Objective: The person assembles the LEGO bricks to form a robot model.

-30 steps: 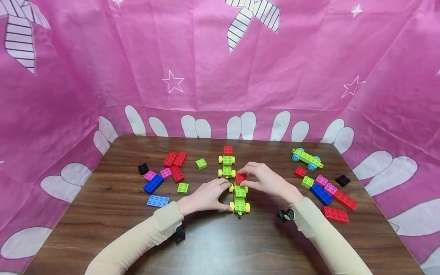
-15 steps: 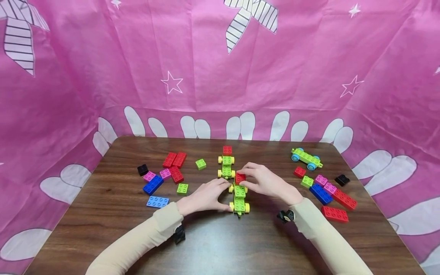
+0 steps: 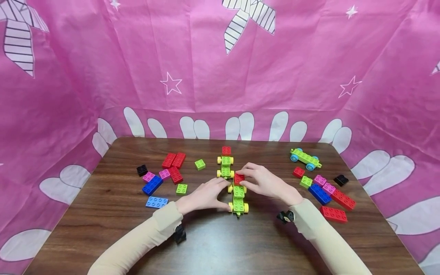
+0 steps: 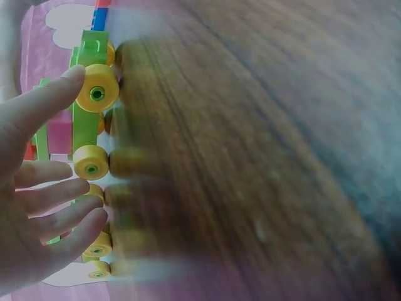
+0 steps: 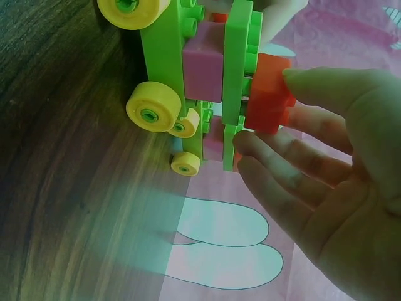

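A lime-green toy car (image 3: pixel 238 204) with yellow wheels stands at the middle of the table. A pink brick (image 5: pixel 203 63) sits on its base, with a green plate (image 5: pixel 237 69) above it. My right hand (image 3: pixel 264 181) pinches a red brick (image 5: pixel 269 94) at the plate's far end, the thumb on one side and fingers at the other. My left hand (image 3: pixel 207 193) lies along the car's left side. Its thumb touches the rear wheel (image 4: pixel 98 88), and its extended fingers are at the front wheel (image 4: pixel 91 162). A similar second car (image 3: pixel 225 167) with a red brick (image 3: pixel 226 150) stands just beyond.
Loose red, pink, blue, black and green bricks lie on the left, with a light blue brick (image 3: pixel 157 202) nearest. More bricks lie on the right, including a long red brick (image 3: pixel 334 214). A green base with blue wheels (image 3: pixel 305 159) stands at the back right.
The scene has shifted slightly in the head view. Both hands keep their places at the car, and the red brick stays between the right fingers.
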The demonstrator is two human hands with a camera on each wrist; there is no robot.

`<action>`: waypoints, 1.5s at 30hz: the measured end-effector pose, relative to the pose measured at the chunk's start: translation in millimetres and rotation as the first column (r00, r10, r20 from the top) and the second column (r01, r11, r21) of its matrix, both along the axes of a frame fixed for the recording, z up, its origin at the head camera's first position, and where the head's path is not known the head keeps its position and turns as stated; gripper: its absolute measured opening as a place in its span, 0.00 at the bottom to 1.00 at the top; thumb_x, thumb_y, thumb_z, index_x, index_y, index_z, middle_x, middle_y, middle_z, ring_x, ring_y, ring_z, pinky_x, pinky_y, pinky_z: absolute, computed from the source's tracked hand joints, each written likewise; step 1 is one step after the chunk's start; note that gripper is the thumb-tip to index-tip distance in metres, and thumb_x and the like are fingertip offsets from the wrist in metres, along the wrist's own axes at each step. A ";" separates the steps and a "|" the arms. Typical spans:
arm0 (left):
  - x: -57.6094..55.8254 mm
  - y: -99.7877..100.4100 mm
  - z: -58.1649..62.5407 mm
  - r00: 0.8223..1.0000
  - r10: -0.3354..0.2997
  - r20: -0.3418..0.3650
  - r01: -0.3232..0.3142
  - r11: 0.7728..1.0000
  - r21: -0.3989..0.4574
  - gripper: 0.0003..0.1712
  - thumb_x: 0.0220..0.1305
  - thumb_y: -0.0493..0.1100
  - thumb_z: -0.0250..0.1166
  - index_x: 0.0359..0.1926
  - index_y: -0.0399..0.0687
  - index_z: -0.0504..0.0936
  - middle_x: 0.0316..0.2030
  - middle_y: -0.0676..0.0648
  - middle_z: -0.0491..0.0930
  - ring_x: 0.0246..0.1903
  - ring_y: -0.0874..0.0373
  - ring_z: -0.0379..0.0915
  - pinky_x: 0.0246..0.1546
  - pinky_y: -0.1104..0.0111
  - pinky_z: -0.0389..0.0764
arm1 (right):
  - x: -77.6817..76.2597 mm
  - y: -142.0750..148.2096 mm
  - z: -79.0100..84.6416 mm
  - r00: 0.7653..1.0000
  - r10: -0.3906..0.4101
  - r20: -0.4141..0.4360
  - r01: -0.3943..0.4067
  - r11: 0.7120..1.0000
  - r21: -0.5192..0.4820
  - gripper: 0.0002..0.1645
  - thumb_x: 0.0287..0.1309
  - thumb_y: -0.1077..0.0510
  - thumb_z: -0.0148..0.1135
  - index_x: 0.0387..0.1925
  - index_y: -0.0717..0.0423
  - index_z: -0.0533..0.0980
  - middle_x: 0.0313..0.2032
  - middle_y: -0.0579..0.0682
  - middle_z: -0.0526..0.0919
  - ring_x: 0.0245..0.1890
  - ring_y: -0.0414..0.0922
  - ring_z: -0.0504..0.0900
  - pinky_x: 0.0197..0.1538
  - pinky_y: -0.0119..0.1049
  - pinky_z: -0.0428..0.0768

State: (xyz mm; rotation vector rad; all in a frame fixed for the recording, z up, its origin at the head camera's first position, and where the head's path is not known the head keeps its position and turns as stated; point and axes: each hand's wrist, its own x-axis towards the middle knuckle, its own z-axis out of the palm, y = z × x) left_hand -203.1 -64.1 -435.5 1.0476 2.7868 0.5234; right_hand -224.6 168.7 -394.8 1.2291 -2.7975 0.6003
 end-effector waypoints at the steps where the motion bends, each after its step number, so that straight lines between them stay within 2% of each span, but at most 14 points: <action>1: -0.4 0.4 0.6 1.000 0.003 0.005 -0.003 1.000 0.002 0.47 0.47 0.69 0.66 0.63 0.47 0.69 0.58 0.49 0.72 0.58 0.55 0.69 0.49 0.57 0.79 | 0.1 -0.3 0.2 1.000 0.001 0.000 -0.001 1.000 -0.001 0.21 0.56 0.51 0.64 0.51 0.51 0.78 0.40 0.43 0.79 0.36 0.40 0.79 0.40 0.29 0.80; 4: -2.1 2.1 1.9 1.000 0.011 0.012 -0.012 1.000 0.019 0.47 0.48 0.68 0.66 0.63 0.47 0.69 0.57 0.48 0.73 0.56 0.55 0.71 0.47 0.57 0.80 | 0.5 -1.0 1.1 1.000 -0.001 0.006 0.001 1.000 0.000 0.21 0.56 0.51 0.64 0.51 0.51 0.78 0.40 0.43 0.79 0.35 0.39 0.78 0.40 0.28 0.80; 12: -8.5 6.5 2.2 1.000 0.005 0.024 -0.008 0.993 0.117 0.45 0.48 0.66 0.68 0.62 0.45 0.70 0.56 0.47 0.75 0.56 0.56 0.72 0.53 0.60 0.77 | 0.5 -2.5 2.9 1.000 -0.005 0.008 0.005 1.000 0.008 0.20 0.56 0.51 0.64 0.50 0.52 0.78 0.40 0.43 0.80 0.35 0.37 0.78 0.39 0.27 0.79; 17: -11.5 7.8 0.3 1.000 0.011 0.020 -0.014 0.986 0.165 0.45 0.48 0.65 0.68 0.61 0.43 0.71 0.54 0.47 0.77 0.54 0.56 0.74 0.53 0.62 0.77 | 0.3 -2.9 2.8 1.000 -0.012 0.020 0.012 1.000 0.003 0.20 0.56 0.51 0.65 0.50 0.51 0.78 0.40 0.43 0.81 0.35 0.37 0.78 0.40 0.28 0.80; 24: -13.7 8.9 -3.6 0.999 0.022 0.041 -0.029 0.982 0.187 0.41 0.48 0.65 0.68 0.58 0.47 0.72 0.52 0.49 0.78 0.52 0.58 0.74 0.53 0.62 0.76 | -0.1 -3.0 2.9 1.000 0.001 0.018 -0.001 1.000 -0.004 0.19 0.55 0.51 0.65 0.49 0.51 0.78 0.40 0.42 0.81 0.36 0.37 0.78 0.41 0.28 0.80; 29: -15.3 10.2 -6.0 0.997 0.019 0.080 -0.038 0.971 0.236 0.39 0.48 0.64 0.69 0.57 0.48 0.74 0.49 0.50 0.79 0.50 0.59 0.74 0.53 0.63 0.76 | 0.1 -2.4 1.8 1.000 0.006 0.007 -0.006 1.000 -0.011 0.19 0.55 0.51 0.65 0.49 0.51 0.79 0.39 0.42 0.81 0.36 0.36 0.78 0.40 0.27 0.80; 33: -15.8 10.2 -7.0 0.997 0.007 0.076 -0.028 0.960 0.278 0.37 0.48 0.62 0.70 0.55 0.48 0.75 0.47 0.50 0.79 0.49 0.59 0.75 0.51 0.64 0.76 | -0.6 -2.2 -0.3 1.000 0.013 -0.013 -0.014 1.000 -0.016 0.19 0.56 0.51 0.64 0.49 0.51 0.79 0.39 0.42 0.81 0.35 0.35 0.78 0.39 0.27 0.80; 39: -16.1 10.1 -6.3 0.998 0.004 0.059 -0.021 0.956 0.294 0.37 0.48 0.62 0.70 0.55 0.48 0.76 0.48 0.49 0.80 0.49 0.58 0.75 0.52 0.62 0.75 | -1.0 -2.1 -1.0 1.000 0.021 -0.022 -0.022 0.999 -0.034 0.18 0.55 0.52 0.65 0.48 0.52 0.79 0.38 0.43 0.81 0.35 0.35 0.78 0.38 0.26 0.80; 45: -17.2 10.6 -4.9 0.997 0.008 0.079 -0.031 0.953 0.301 0.37 0.47 0.61 0.70 0.56 0.48 0.76 0.50 0.48 0.80 0.51 0.58 0.74 0.54 0.61 0.75 | -1.5 -1.6 -1.1 1.000 0.014 -0.024 -0.015 1.000 -0.026 0.18 0.55 0.52 0.65 0.48 0.51 0.79 0.38 0.42 0.81 0.34 0.34 0.78 0.38 0.26 0.79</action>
